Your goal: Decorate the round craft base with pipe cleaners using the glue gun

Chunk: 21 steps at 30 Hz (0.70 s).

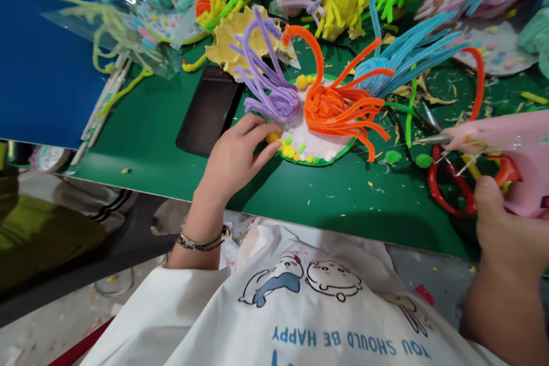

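Head view: on the green table (326,200), the round decorated board (317,142) lies by the near edge, a bare strip between. Toward the right end, a pink glue gun (510,148) is held above red scissors (467,197), the right hand (512,231) wrapped around it. The left hand (231,154), thumb and forefinger nearly together, touches a yellow pompom (273,136) on the board's left rim; whether it pinches, I cannot tell. Gluing that rim seems the step; the next move likely calls for swinging the nozzle (433,139) over the bare strip.
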### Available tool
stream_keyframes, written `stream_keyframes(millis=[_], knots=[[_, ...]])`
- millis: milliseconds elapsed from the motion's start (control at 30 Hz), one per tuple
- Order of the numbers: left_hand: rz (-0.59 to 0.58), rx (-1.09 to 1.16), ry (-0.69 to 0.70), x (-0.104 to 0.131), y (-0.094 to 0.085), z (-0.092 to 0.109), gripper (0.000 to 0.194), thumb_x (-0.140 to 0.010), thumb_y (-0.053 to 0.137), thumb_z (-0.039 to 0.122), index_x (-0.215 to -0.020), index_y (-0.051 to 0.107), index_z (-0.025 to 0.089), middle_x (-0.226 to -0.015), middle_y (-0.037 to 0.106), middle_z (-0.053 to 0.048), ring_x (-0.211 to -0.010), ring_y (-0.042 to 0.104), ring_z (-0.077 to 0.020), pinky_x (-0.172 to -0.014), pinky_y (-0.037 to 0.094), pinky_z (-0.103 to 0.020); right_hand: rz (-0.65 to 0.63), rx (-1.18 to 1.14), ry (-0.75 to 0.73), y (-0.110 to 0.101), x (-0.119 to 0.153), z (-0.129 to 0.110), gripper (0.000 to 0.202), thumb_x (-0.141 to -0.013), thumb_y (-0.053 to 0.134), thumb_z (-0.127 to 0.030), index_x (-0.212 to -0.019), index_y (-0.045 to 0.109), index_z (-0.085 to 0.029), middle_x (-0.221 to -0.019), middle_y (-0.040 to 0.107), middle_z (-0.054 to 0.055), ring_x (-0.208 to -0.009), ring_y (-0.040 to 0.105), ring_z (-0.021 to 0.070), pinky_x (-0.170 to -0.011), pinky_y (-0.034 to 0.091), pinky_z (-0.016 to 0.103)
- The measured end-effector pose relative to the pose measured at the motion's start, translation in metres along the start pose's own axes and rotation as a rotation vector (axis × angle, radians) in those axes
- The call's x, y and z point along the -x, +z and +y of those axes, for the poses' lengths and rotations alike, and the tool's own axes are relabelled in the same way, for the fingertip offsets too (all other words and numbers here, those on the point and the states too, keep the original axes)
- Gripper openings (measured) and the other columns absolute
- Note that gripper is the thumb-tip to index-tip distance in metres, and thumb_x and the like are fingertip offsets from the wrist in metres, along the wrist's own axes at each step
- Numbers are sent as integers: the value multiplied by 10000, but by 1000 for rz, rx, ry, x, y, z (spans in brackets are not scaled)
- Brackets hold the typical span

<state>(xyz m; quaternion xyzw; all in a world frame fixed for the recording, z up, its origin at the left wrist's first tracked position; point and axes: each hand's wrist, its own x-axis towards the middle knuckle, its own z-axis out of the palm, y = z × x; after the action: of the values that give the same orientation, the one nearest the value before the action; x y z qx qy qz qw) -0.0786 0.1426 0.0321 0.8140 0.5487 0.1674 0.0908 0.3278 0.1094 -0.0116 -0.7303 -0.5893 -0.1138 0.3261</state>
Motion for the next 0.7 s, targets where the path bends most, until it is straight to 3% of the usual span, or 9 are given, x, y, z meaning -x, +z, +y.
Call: stream_keyframes(millis=[100,333,533,700], knots=[[10,37,-5,-2,-1,2,264,-999,496,392,-1063,656,193,-1041,656,-81,-957,630,-215,-882,528,-333,126,-76,-43,-1,-3,-9,414,-530,698,-531,-791,587,-229,-676,458,14,-591,377,155,-534,278,303],[-13,59,-19,-9,-4,5,222,-977,522,362,-990,642,176,-984,659,-78,-875,631,-202,-809,527,-315,141,-68,-23,-1,-5,-13,461,-498,692,-521,-832,669,-205,-663,513,32,-571,412,164,-521,299,306],[-49,104,-38,-6,-7,7,335,-948,552,375,-1160,685,153,-1078,654,-105,-979,647,-234,-910,550,-387,152,-109,35,-4,-8,-16,454,-507,717,-512,-850,676,-218,-663,556,34,-558,463,185,-516,342,320],[-139,339,-40,1,-9,15,335,-923,625,319,-1223,687,183,-1061,677,-92,-879,671,-181,-849,591,-344,137,-119,113,-9,-18,-15,412,-484,737,-555,-722,601,-248,-599,503,3,-496,417,169,-503,335,331]])
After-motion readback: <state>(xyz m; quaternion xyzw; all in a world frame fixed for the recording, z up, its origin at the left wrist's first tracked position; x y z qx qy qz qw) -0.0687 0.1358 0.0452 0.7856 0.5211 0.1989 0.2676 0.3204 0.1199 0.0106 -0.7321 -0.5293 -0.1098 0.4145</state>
